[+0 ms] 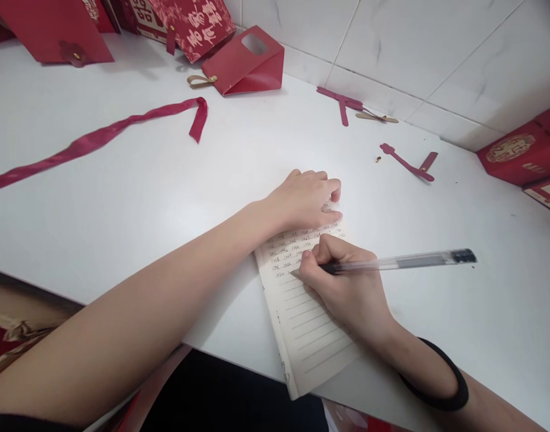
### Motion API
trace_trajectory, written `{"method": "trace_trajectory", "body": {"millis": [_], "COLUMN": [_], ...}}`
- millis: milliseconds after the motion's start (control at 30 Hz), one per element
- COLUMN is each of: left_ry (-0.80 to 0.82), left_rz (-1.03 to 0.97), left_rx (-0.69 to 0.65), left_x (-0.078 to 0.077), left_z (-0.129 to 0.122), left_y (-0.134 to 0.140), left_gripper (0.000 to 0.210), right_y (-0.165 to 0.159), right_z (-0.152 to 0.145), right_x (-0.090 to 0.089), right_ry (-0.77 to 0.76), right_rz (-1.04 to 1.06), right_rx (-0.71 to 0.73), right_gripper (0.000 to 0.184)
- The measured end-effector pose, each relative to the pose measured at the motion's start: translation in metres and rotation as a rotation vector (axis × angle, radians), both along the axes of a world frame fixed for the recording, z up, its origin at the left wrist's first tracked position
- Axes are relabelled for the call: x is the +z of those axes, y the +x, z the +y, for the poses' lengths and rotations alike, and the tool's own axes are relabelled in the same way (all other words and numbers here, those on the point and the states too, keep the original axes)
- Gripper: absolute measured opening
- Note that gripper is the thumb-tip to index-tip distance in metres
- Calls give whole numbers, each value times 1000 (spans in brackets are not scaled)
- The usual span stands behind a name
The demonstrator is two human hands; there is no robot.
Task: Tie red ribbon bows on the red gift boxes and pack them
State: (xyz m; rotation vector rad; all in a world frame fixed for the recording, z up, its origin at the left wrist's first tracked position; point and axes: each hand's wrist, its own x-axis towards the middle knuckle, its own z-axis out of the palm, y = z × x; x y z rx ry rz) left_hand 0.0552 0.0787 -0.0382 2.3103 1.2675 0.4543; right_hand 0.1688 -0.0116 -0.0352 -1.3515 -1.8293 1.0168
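A lined notebook (317,336) lies tilted on the white table, its lower end past the front edge. Rows of handwritten numbers fill the upper part of the page; the lower lines are blank. My right hand (351,288) is closed around a clear gel pen (419,260) with a black cap end, and its tip touches the page at the lowest written row. Across the notebook's top rests my left hand (304,195), palm down, thumb and forefinger apart, gripping nothing. It covers part of the writing, and its other fingers are partly hidden.
A dark pink ribbon (108,135) stretches across the left of the table (239,144). Red gift boxes (252,60) stand at the back, more red boxes (513,150) at the right. Pink strap pieces (407,163) lie near the tiled wall (419,54).
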Motion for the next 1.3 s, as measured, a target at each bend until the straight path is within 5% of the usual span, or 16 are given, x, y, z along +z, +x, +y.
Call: {"method": "trace_trajectory", "body": {"millis": [733, 933, 1300], "left_ry": [8, 21, 11], "left_rz": [-1, -4, 2], "left_rx": [8, 3, -8], "left_x": [0, -1, 1], "left_z": [0, 0, -1], "left_y": [0, 0, -1], "left_gripper": [22, 24, 27], "right_y": [0, 2, 2], "right_z": [0, -1, 0], "right_x": [0, 1, 1], "right_ry": [36, 57, 58], "right_rz": [-23, 79, -21], "right_rx": [2, -92, -24], "right_gripper": [31, 32, 30]}}
